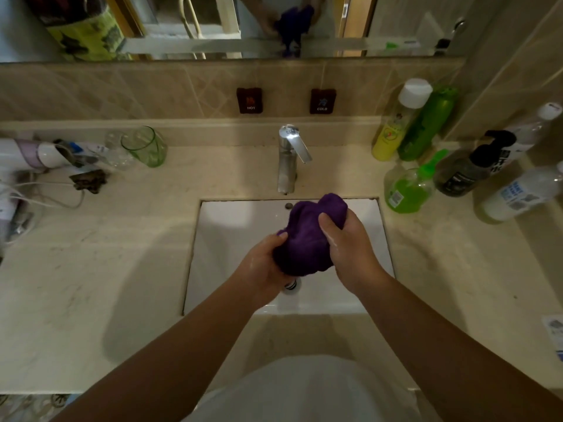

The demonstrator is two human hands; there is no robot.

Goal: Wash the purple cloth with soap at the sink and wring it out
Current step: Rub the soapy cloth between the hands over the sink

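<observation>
While I stand at the white sink (pixel 231 226), my left hand (pixel 264 266) and right hand (pixel 350 248) both clutch the bunched purple cloth (pixel 307 236) above the basin, the chrome tap (pixel 289 156) at twelve o'clock from it.

Cloth (pixel 307 236) over sink (pixel 231 226) — faucet (pixel 289 156) behind

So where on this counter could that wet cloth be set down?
Bare counter lies left of the sink, in front of the green glass and white cord. A smaller patch sits right of the sink, in front of the bottles. The back corners are crowded.
</observation>
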